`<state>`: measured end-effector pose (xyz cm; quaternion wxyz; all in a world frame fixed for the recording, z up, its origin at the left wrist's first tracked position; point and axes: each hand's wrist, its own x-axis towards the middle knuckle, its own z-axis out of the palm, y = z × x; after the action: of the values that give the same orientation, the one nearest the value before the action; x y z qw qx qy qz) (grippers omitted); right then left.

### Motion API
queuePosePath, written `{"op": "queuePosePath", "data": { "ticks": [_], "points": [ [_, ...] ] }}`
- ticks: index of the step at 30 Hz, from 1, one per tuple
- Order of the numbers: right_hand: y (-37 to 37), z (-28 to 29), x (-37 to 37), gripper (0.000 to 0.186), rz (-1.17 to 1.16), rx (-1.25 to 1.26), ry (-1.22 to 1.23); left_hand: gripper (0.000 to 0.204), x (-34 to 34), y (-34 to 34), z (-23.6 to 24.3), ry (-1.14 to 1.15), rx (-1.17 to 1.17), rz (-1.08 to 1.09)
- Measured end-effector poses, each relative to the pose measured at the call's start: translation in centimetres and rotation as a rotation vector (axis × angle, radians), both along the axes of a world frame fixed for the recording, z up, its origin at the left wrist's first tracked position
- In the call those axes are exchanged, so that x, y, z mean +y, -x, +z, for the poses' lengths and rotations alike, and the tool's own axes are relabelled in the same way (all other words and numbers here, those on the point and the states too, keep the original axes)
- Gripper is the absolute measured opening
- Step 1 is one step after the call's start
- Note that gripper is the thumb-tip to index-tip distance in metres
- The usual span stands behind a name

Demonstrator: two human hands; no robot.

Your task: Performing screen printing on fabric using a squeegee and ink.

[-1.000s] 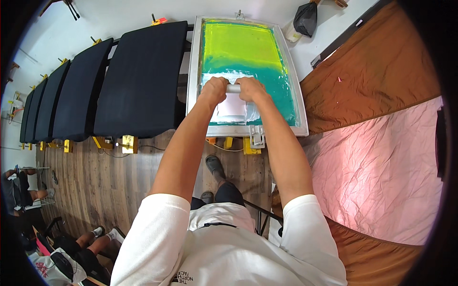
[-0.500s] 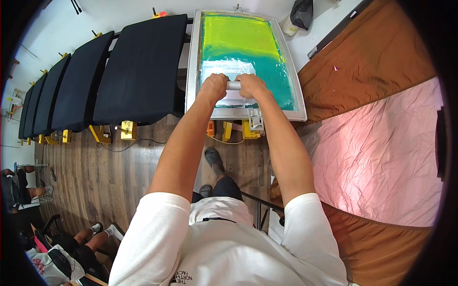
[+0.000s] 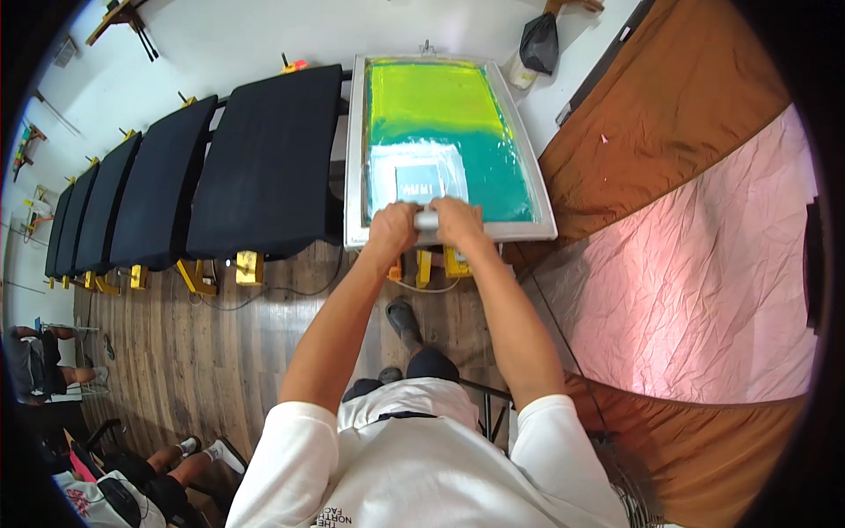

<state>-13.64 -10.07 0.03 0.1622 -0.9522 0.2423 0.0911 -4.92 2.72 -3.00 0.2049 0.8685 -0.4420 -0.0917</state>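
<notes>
A screen printing frame (image 3: 355,150) with a pale metal rim lies over the end board of a row. Its mesh is yellow-green at the far end and teal nearer me, with a white-filled patch and a lettered stencil toward the near left. Both my hands grip a squeegee (image 3: 427,220) at the near edge of the frame. My left hand (image 3: 393,227) is closed round the left part of its pale handle. My right hand (image 3: 457,221) wraps the right part, leaving a short stretch of handle bare between them. The squeegee's blade is hidden beneath my hands.
Several boards covered in black cloth (image 3: 268,167) run off to the left on yellow supports (image 3: 249,267). Brown and pink sheeting (image 3: 687,273) hangs at the right. A black bag (image 3: 540,44) is by the far wall. Seated people (image 3: 163,466) are at lower left.
My hands have drawn the squeegee toward me, from the white patch to the frame's near edge. The lettered stencil behind it now shows. The whole view has shifted somewhat.
</notes>
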Motion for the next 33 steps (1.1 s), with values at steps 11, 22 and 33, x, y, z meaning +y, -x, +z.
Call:
{"op": "queuePosePath", "data": {
  "ticks": [11,22,33],
  "points": [
    [3.3,-1.6,-0.6,0.056,0.137,-0.174,-0.129,0.062,2.0,2.0,0.2,0.146,-0.025,-0.08],
    [9.6,2.8,-7.6,0.06,0.213,-0.413,-0.684,0.081,2.9,2.1,4.7,-0.012,0.11,-0.12],
    [15.6,-7.6,-20.9,0.02,-0.44,-0.596,-0.091,0.055,6.8,-4.5,-3.0,0.398,0.375,0.731]
  ]
}}
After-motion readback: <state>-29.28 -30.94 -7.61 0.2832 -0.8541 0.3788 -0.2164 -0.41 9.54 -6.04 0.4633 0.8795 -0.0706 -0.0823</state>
